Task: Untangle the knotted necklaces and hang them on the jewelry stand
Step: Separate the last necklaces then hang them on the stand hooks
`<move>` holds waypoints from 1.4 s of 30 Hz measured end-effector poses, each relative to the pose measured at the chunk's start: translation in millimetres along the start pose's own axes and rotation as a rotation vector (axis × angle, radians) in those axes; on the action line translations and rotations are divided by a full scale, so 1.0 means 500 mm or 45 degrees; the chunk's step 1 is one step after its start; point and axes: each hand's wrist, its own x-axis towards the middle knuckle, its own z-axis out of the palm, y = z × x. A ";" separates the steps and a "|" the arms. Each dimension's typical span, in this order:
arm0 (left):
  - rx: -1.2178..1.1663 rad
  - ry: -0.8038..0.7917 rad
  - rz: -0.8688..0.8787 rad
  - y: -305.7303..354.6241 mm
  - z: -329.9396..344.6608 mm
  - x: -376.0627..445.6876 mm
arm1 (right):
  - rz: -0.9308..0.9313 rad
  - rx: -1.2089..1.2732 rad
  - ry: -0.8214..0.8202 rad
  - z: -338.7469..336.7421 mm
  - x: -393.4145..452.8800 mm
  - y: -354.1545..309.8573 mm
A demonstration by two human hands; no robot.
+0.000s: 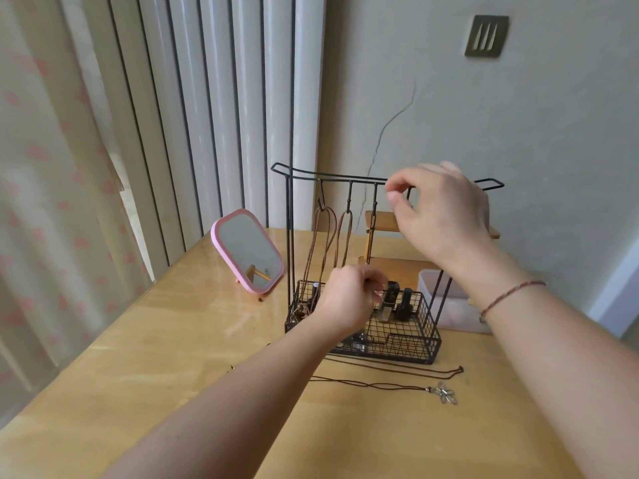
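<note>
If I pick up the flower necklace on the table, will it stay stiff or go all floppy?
Probably floppy: the flower necklace has a thin dark cord lying in loose bends on the table. Its wire flower pendant looks light and thin, so it would likely dangle and swing, and might bend if squeezed.

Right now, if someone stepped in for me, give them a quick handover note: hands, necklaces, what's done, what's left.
Right hand: raised at the jewelry stand top bar, thumb and forefinger pinched; the cord itself is too thin to see.
Left hand: lower, in front of the stand's basket, fingers curled as if holding the cord's other end.
Done: brown cord necklaces hang on the left hooks.
Left: flower-pendant necklace and a dark cord lie on the table.
</note>
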 end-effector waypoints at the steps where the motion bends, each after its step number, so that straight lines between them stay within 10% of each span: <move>1: 0.027 -0.008 0.007 -0.007 0.007 -0.003 | -0.098 0.037 0.180 0.002 -0.020 0.004; 5: 0.247 -0.101 0.106 -0.035 0.019 -0.010 | -0.362 0.251 0.315 0.043 -0.137 0.034; 11: 0.453 -0.185 0.234 -0.086 -0.009 -0.065 | -0.341 0.444 -0.108 0.115 -0.326 0.092; 16: 0.484 -0.134 0.312 -0.140 -0.046 -0.148 | -0.089 0.173 -0.918 0.136 -0.387 0.079; 23: 0.626 -0.257 0.349 -0.161 -0.045 -0.226 | 0.090 0.046 -1.019 0.142 -0.406 0.028; 35: -0.505 -0.278 -0.113 -0.045 -0.024 -0.228 | 0.872 1.502 -1.039 0.025 -0.382 0.083; 42: -0.549 -0.256 -0.118 -0.022 -0.087 -0.177 | 0.827 2.034 -1.210 -0.004 -0.379 0.108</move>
